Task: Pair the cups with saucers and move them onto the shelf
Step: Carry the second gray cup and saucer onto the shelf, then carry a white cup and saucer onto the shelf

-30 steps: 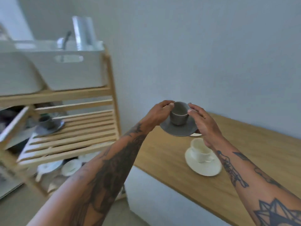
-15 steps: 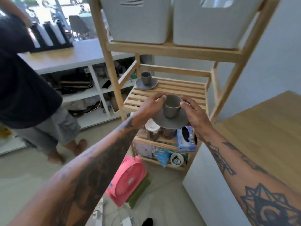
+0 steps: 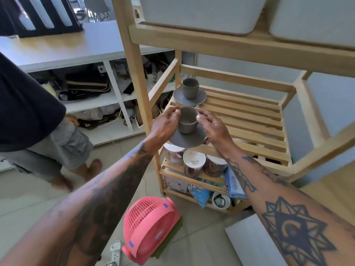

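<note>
A grey cup (image 3: 187, 120) stands on a grey saucer (image 3: 187, 140), and I hold the pair in the air at the front left corner of the slatted wooden shelf (image 3: 249, 120). My left hand (image 3: 165, 124) grips the saucer's left edge with its thumb on the cup's rim. My right hand (image 3: 211, 127) grips the right edge the same way. Another grey cup (image 3: 190, 88) on its grey saucer (image 3: 189, 98) rests at the shelf's back left.
White bins (image 3: 201, 14) fill the tier above. Jars (image 3: 194, 164) and a gloves box (image 3: 234, 182) crowd the tier below. A pink fan (image 3: 149, 229) lies on the floor. A person (image 3: 34, 120) stands at the left. A wooden table corner (image 3: 330, 189) is at the right.
I turned from the table to the shelf and carried the grey cup and saucer forward to its front left corner. The white cup on the table has left the view.
</note>
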